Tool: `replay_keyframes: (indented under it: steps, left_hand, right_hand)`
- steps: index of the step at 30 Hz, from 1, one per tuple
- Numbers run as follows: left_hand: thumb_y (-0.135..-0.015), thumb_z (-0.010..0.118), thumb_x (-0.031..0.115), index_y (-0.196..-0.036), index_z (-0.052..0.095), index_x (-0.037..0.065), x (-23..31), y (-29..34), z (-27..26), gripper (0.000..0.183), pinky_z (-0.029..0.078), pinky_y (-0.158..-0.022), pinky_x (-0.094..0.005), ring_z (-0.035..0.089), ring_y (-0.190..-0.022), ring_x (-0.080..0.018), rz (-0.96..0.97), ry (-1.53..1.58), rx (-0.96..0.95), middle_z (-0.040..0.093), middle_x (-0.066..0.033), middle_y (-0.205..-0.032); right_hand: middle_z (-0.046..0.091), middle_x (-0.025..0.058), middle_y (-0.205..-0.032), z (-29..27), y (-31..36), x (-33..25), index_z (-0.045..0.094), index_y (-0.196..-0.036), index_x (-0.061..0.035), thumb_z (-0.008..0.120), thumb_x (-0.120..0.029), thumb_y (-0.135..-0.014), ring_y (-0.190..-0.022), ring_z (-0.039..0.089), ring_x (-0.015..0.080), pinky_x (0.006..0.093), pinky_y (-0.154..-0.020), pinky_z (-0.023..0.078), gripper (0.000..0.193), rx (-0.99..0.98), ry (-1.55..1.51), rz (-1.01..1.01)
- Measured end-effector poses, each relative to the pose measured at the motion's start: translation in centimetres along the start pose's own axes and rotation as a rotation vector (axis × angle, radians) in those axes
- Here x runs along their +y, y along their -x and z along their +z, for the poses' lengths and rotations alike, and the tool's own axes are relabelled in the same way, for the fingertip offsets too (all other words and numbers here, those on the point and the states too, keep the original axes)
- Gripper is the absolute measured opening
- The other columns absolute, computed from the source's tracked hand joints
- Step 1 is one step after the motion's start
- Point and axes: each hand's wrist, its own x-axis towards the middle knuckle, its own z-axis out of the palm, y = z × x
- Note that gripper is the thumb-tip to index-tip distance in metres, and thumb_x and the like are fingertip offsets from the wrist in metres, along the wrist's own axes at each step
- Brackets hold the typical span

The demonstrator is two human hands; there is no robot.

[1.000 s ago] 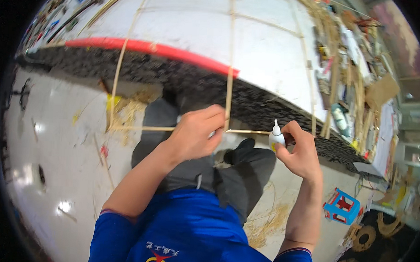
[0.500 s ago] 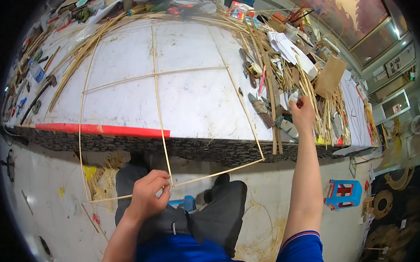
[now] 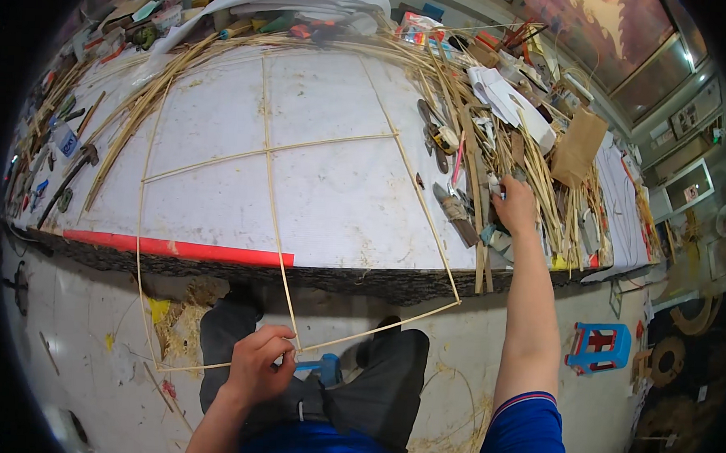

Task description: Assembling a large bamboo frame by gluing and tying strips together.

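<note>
A frame of thin bamboo strips [image 3: 273, 206] lies partly on the white-covered table and juts over its near edge toward me. My left hand [image 3: 258, 365] pinches the frame's near strip where the middle strip meets it, above my lap. Out to the right, my right hand [image 3: 516, 205] is closed among the tools and strips, with a small white object [image 3: 494, 184] at its fingertips; its kind is hard to make out. Left of that hand lie a knife with a wrapped handle [image 3: 456, 216] and a pink pen-like stick [image 3: 458, 159].
Bundled bamboo strips [image 3: 132, 127] run along the table's left side, near a hammer [image 3: 81, 157]. A brown paper piece [image 3: 579, 147] stands over the heap at right. Red tape [image 3: 176, 248] marks the near edge. A blue stool [image 3: 599, 348] is on the floor at right.
My right hand has come down slightly and left, toward the tools, with the white object at its fingers. My left hand keeps its pinch on the frame. The whole view has shifted a little.
</note>
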Motion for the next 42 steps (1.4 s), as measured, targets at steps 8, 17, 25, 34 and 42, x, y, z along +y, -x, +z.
replay_keyframes:
  steps: [8,17,25,34,42]
  left_hand:
    - [-0.073,0.072,-0.006,-0.086,0.062,0.005,-0.1,0.0,0.2,0.02,0.057,-0.071,-0.0365,0.069,-0.084,-0.0325,-0.01,0.043,0.004,0.069,-0.0142,-0.099]
    - [-0.074,0.071,-0.003,-0.084,0.062,0.005,0.4,-0.2,0.2,0.015,0.057,-0.071,-0.0371,0.069,-0.083,-0.0317,0.014,-0.006,0.025,0.069,-0.0129,-0.098]
    - [-0.074,0.069,-0.002,-0.08,0.062,0.004,0.6,-0.1,0.1,0.011,0.056,-0.069,-0.0369,0.069,-0.081,-0.0301,0.036,-0.065,0.064,0.069,-0.0115,-0.097]
    - [-0.075,0.068,0.0,-0.082,0.062,0.004,-0.2,0.6,-0.1,0.01,0.054,-0.066,-0.0366,0.067,-0.075,-0.029,0.036,-0.031,0.097,0.067,-0.0093,-0.097]
    - [-0.076,0.069,-0.003,-0.085,0.064,0.004,0.0,0.8,-0.5,0.013,0.055,-0.065,-0.0351,0.067,-0.076,-0.0288,0.043,-0.006,0.065,0.066,-0.0097,-0.093]
  right_hand:
    - [0.068,0.0157,-0.105,-0.8,0.0,0.2,0.064,-0.108,-0.0065,0.073,-0.017,-0.08,-0.106,0.061,0.0368,0.0477,-0.09,0.05,0.031,-0.121,0.006,-0.005]
    - [0.068,0.0188,-0.11,-1.8,0.9,-0.6,0.066,-0.114,-0.0045,0.069,-0.016,-0.079,-0.112,0.059,0.0388,0.0488,-0.094,0.05,0.037,-0.173,-0.025,0.06]
    - [0.065,0.0143,-0.104,-2.8,3.7,-1.7,0.062,-0.104,-0.0024,0.071,-0.013,-0.082,-0.103,0.06,0.0365,0.0474,-0.087,0.051,0.026,0.232,-0.016,-0.066]
    - [0.053,0.0113,-0.079,-7.7,12.4,-16.3,0.056,-0.086,-0.0028,0.068,0.0,-0.086,-0.072,0.055,0.0292,0.037,-0.065,0.046,0.013,0.298,-0.433,-0.167]
    - [0.055,0.0036,-0.07,-8.9,26.6,-27.6,0.055,-0.083,-0.004,0.067,-0.009,-0.094,-0.06,0.049,0.0111,0.0257,-0.056,0.04,0.018,-0.056,-1.153,0.246]
